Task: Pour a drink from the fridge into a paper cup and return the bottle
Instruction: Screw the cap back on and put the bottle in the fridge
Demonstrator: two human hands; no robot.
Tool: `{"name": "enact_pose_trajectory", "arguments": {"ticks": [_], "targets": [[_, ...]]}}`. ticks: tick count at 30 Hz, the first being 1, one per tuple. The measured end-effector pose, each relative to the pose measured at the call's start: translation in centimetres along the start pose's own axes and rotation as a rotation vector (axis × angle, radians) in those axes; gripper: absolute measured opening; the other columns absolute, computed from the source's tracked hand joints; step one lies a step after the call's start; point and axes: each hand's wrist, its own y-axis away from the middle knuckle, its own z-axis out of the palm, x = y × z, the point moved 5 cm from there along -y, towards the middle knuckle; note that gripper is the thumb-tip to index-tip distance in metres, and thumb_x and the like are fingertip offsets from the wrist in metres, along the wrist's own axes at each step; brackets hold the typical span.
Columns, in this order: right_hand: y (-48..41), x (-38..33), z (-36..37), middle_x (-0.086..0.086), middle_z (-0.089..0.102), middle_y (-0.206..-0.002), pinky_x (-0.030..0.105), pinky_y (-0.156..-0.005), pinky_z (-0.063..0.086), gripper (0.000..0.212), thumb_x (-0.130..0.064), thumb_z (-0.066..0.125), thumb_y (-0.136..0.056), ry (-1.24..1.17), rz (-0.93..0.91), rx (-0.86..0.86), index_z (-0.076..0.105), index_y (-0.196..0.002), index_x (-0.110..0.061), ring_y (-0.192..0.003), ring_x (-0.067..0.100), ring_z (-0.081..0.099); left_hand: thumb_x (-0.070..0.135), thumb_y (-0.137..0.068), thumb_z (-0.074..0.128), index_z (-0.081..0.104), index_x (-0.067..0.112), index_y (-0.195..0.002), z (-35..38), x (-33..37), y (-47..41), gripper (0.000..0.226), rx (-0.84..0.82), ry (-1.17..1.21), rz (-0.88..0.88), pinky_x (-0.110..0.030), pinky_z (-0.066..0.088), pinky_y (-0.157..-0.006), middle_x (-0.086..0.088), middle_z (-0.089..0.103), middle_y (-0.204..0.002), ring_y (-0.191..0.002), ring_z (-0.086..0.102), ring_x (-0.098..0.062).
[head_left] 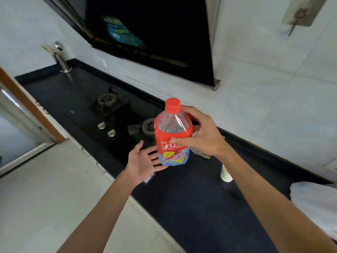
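A large clear plastic ice tea bottle [171,134] with a red cap and a red, blue and yellow label stands upright over the black countertop [191,198]. My right hand [202,136] grips its right side, thumb across the label. My left hand [144,161] is spread, palm up, under and beside the bottle's lower left, fingers touching or nearly touching its base. A white paper cup [226,174] with green print sits on the counter to the right, partly hidden behind my right forearm.
A two-burner gas hob [111,105] with two knobs lies behind the bottle. A dark range hood [155,33] hangs above. A steel pipe [61,59] stands at the far left. A white plastic bag [315,205] lies at the right edge. Something crumpled sits behind my right hand.
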Motion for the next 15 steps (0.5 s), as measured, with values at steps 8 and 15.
{"name": "enact_pose_trajectory", "arguments": {"ticks": [8, 15], "targets": [[-4.2, -3.6, 7.7, -0.006, 0.066, -0.122, 0.038, -0.085, 0.059, 0.072, -0.005, 0.088, -0.067, -0.149, -0.040, -0.092, 0.056, -0.130, -0.018, -0.114, 0.017, 0.063, 0.055, -0.098, 0.033, 0.046, -0.003, -0.139, -5.9, 6.0, 6.5, 0.072, -0.002, 0.153, 0.144, -0.057, 0.043, -0.103, -0.029, 0.059, -0.132, -0.126, 0.055, -0.045], [-7.4, -8.1, 17.0, -0.008, 0.066, -0.121, 0.030, -0.081, 0.058, 0.070, -0.005, 0.086, -0.069, -0.184, -0.081, -0.225, 0.056, -0.129, -0.020, -0.113, 0.017, 0.064, 0.054, -0.099, 0.034, 0.050, -0.001, -0.131, -13.2, 10.3, 13.0, 0.066, 0.099, 0.187, 0.258, -0.055, 0.049, -0.096, -0.027, 0.066, -0.123, -0.113, 0.064, -0.043]]}}
